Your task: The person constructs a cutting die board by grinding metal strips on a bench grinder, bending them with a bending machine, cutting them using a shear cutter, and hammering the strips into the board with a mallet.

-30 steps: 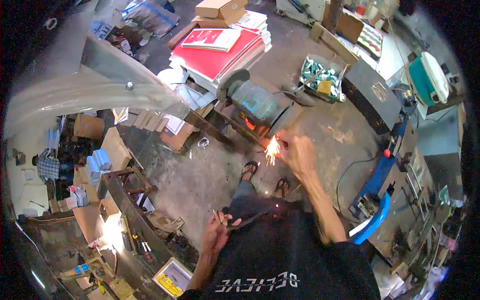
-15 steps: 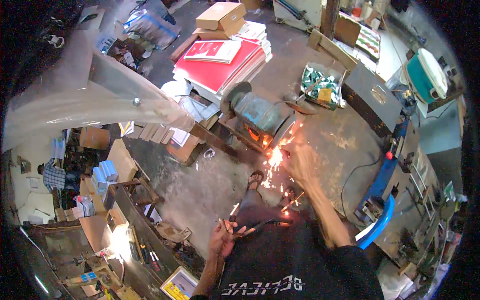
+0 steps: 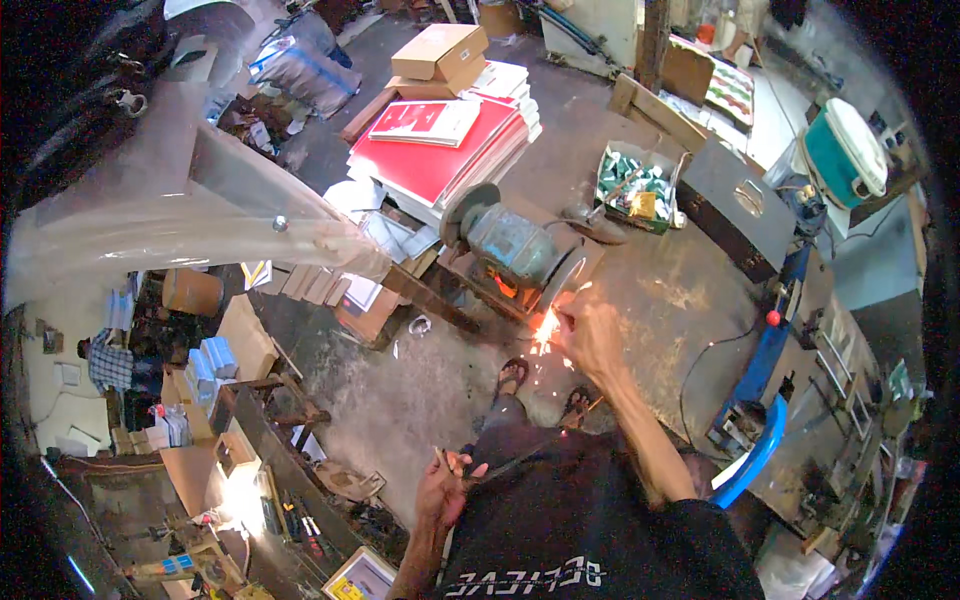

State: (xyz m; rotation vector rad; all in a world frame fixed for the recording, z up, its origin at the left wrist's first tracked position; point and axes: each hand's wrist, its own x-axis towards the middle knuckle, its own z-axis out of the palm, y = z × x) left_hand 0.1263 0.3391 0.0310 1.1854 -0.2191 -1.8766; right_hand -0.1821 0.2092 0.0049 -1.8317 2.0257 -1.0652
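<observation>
A blue-grey bench grinder (image 3: 508, 242) stands in front of me, with an abrasive wheel (image 3: 566, 283) on its near right end. My right hand (image 3: 594, 342) is closed beside that wheel, its fingertips pressing something small to the lower edge. The piece is hidden by fingers and glare. Bright orange sparks (image 3: 546, 330) spray downward from the contact. Low on the left, in front of my body, my left hand (image 3: 442, 486) is raised with fingers bent. A short, thin, pale stick-like thing pokes up between them; its kind cannot be made out.
A stack of red and white sheets (image 3: 425, 155) carries cardboard boxes (image 3: 438, 52) behind the grinder. To the right are a tray of green and white pieces (image 3: 638, 185), a dark metal box (image 3: 738, 205) and a blue-framed machine (image 3: 765, 345). A lit workbench (image 3: 270, 545) stands lower left.
The spark spray has become smaller, and the falling streaks near my lap have mostly gone. My right hand stays by the wheel; my left hand has barely shifted.
</observation>
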